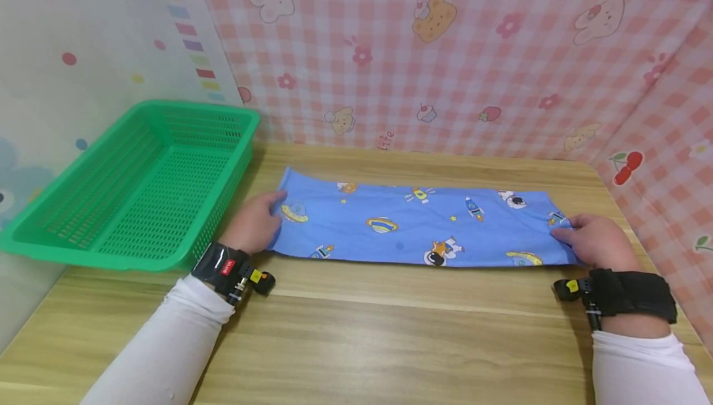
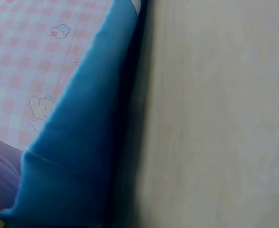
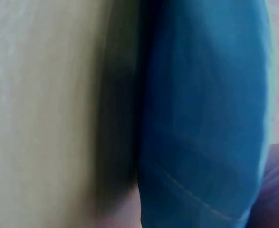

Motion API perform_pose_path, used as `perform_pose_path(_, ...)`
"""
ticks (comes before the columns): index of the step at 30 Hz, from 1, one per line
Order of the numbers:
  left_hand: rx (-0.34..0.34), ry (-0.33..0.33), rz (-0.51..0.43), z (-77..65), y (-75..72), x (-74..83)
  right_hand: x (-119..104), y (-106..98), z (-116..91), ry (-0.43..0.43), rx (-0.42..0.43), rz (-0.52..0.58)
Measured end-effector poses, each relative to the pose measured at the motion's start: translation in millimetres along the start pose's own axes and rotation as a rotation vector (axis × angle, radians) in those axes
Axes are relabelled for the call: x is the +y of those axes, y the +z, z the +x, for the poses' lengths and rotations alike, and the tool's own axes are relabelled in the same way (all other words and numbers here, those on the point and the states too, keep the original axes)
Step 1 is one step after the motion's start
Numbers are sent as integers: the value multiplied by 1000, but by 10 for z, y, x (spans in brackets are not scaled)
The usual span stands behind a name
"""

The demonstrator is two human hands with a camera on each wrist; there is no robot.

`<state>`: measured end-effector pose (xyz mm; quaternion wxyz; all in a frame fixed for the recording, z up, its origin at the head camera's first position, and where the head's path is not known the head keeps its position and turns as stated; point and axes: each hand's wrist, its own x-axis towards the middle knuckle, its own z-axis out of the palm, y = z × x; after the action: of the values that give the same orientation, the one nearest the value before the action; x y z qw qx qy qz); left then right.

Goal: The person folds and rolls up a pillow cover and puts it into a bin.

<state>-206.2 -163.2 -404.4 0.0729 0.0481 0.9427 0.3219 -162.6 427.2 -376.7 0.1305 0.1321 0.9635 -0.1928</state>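
A long, folded strip of blue cloth (image 1: 412, 226) printed with rockets, planets and astronauts stretches across the wooden table. My left hand (image 1: 255, 222) grips its left end, thumb on top and the other fingers hidden beneath. At the opposite end my right hand (image 1: 604, 241) pinches the cloth, its lower fingers also out of sight. Close up in the left wrist view, the blue cloth (image 2: 77, 128) shows a stitched seam and a dark gap between its edge and the table. The right wrist view shows the cloth (image 3: 203, 109) with a similar seam near the hand (image 3: 277, 185).
On the left a green plastic basket (image 1: 223, 219) with slotted walls stands against the wall, close beside my left wrist. Bare wooden tabletop (image 1: 390, 330) lies in front of the cloth. Pink checked walls (image 1: 390, 83) bound the table at the back and right.
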Motion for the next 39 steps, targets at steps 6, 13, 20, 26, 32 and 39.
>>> perform_pose_path(6, -5, -22, -1, -33, -23, 44, 8, -2, -3, 21, 14, 47)
perform_pose_path(13, -3, -26, 24, -37, -26, 46, 0, -7, -16, 69, 4, 104)
perform_pose_path(20, -8, -25, 37, -52, -40, 58, -24, -17, -36, 88, 12, 127)
perform_pose_path(26, -3, -11, 62, -60, -45, 64, -46, -25, -39, 81, 29, 117)
perform_pose_path(32, -8, 9, 119, -79, -39, 85, -124, -41, -86, 63, 56, 108)
perform_pose_path(39, -44, 103, 205, -151, -33, 169, -299, -95, -196, -94, -23, 25)
